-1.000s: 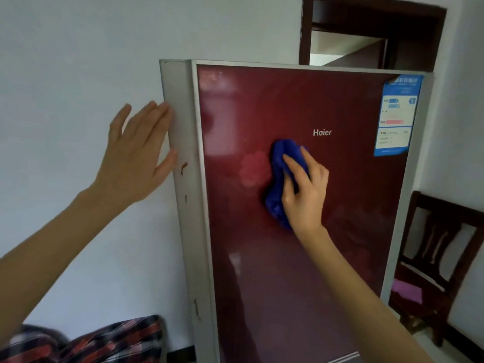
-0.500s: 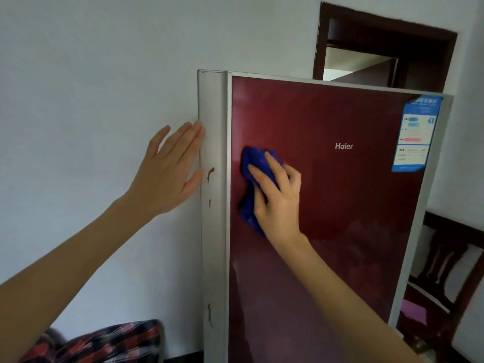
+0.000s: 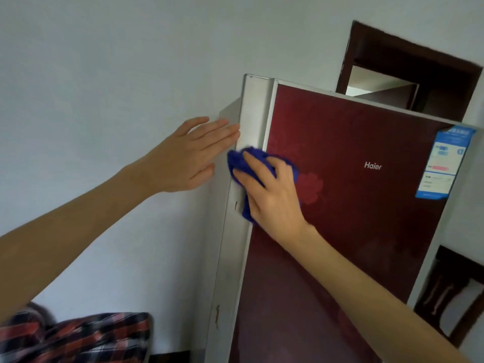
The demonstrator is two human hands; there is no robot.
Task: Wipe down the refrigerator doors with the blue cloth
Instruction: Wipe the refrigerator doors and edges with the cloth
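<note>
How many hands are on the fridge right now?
2. The left hand rests flat on the silver side strip; the right hand holds the blue cloth against the door, left edge.

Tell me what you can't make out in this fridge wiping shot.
Head view only:
- Blue cloth: mostly covered by the right hand.
- Refrigerator door: lower part cut off by the frame's bottom edge.
- Blue label: print too small and blurred to read.
- Left hand: palm faces away, so its contact is unclear.
</note>
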